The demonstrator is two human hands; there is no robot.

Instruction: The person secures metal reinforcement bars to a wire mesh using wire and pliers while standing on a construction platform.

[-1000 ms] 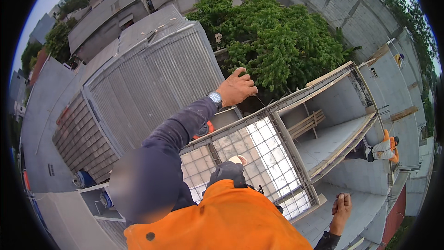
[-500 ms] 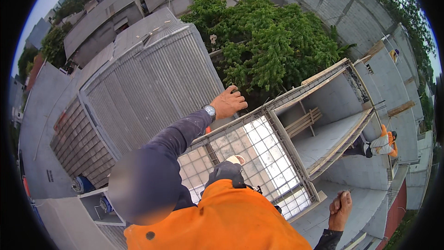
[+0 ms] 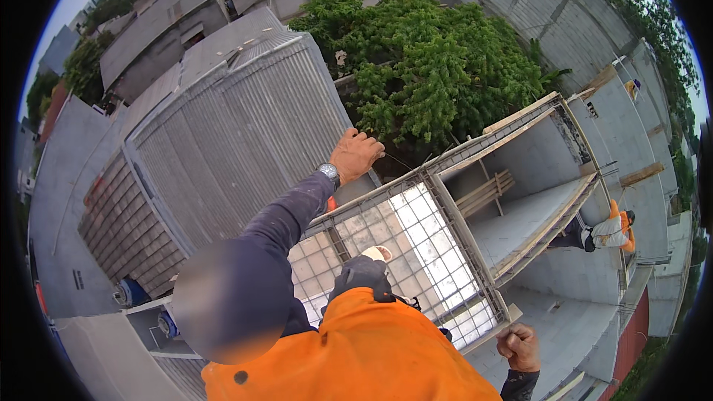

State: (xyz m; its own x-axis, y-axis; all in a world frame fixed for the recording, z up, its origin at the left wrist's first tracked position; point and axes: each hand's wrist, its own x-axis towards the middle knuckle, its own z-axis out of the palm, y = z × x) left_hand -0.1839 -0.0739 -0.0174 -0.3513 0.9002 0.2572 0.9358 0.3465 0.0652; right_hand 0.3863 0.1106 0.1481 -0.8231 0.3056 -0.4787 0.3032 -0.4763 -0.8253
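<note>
Rebar grid (image 3: 405, 252), illegible watch dial (image 3: 329, 171)

"What's that by the left fingers (image 3: 369, 144)?"
"A thin dark wire (image 3: 397, 162), running from just beside the fingertips, slanting down and rightward away from them. Whether they pinch it, I can't tell."
"And the bar mesh (image 3: 420, 260)?"
"Slender dark bars crossed in a squared grid. It spreads below and right of those fingers, well apart from them."
"Relative to the right fingers (image 3: 511, 341)?"
"To their left, its nearest corner close by."
</note>
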